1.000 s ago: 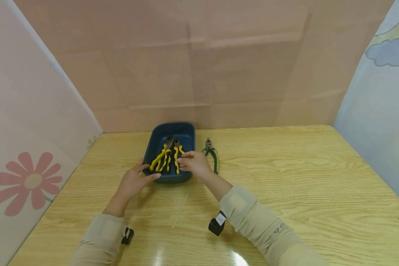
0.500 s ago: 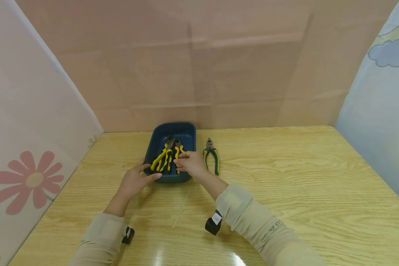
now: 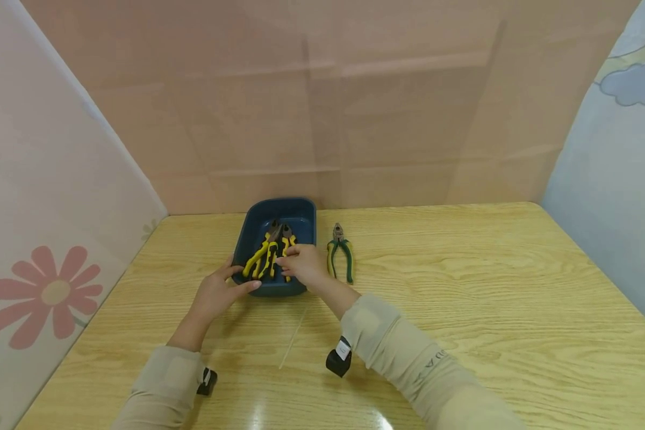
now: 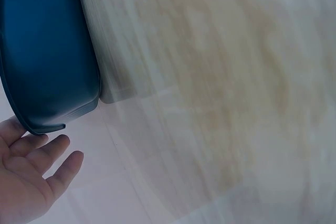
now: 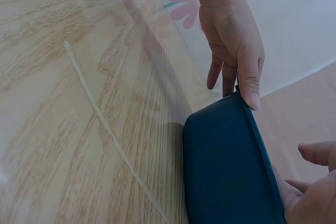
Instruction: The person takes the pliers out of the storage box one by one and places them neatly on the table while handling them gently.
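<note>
A dark blue plastic bin (image 3: 276, 291) stands on the table near the back wall, holding yellow-and-black pliers (image 3: 254, 261) that lie together. My left hand (image 3: 216, 294) grips the bin's near left corner; in the right wrist view its thumb (image 5: 251, 82) lies over the rim while the fingers stay outside. Over the bin's right side, my right hand (image 3: 305, 266) reaches in beside the rightmost pliers (image 3: 286, 239) and covers part of their handles. Its fingers look loose and apart in the right wrist view. Contact with the pliers is hidden.
Green-and-yellow pliers (image 3: 349, 263) lie on the table (image 3: 462, 286) just right of the bin. A thin pale strip (image 3: 292, 340) lies in front of it. A plain back wall (image 3: 387, 119) and printed side walls (image 3: 59, 179) enclose the table.
My right hand has shifted slightly left over the bin, across the rightmost pliers' handles, uncovering the green-handled pliers' left handle. The left hand, the bin and its pliers have not visibly moved.
</note>
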Tool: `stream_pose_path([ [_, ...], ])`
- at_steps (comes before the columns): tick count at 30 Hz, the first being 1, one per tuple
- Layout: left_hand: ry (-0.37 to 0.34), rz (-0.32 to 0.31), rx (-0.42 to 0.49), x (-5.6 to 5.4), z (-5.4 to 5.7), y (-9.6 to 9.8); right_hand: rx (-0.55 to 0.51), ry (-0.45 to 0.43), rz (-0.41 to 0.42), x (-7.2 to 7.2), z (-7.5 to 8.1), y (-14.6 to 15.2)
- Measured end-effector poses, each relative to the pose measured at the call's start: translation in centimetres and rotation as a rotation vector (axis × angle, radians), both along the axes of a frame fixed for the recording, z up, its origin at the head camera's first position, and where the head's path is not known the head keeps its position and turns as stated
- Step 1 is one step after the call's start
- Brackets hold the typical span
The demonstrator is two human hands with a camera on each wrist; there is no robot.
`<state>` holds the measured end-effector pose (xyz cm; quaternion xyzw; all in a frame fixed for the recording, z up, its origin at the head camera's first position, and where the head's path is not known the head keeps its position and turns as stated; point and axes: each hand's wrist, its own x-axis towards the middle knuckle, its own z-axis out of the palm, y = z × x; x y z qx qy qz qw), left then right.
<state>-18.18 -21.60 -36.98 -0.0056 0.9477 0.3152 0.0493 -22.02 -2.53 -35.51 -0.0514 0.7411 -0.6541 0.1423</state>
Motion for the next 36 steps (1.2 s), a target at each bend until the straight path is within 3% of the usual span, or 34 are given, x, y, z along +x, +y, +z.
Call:
stream_pose_path([
  [36,0.027,-0.021,0.017,0.2,-0.1,-0.2,0.303,0.074,0.021,-1.2,-0.1,-2.7],
])
